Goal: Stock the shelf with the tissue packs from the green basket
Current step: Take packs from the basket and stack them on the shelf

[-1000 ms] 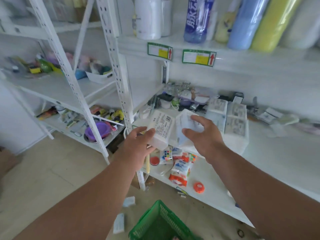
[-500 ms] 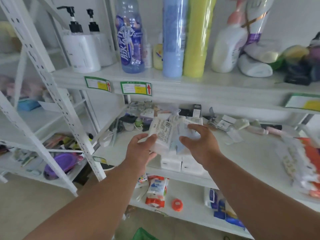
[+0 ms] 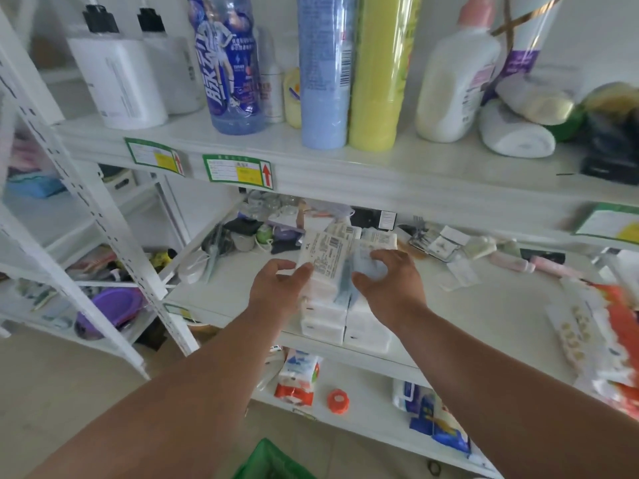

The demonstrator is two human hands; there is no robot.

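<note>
Risk: stack of tissue packs (image 3: 323, 323) sits at near edge of middle shelf (image 3: 484, 305); uneven set-down or sideways nudge could tip packs off toward floor. Second risk: far clutter behind stack blocks pushing packs deeper. Left hand (image 3: 276, 288) curls fingers round left pack (image 3: 325, 261), thumb on its printed face. Right hand (image 3: 390, 281) grips right pack (image 3: 370, 261), fingers bent over top. Both packs held touching, just above stack. Green basket (image 3: 269, 461) on floor, near, below arms, barely in view

White metal shelving (image 3: 114, 236), beige floor (image 3: 52, 392), white wall (image 3: 594, 29), daylight
</note>
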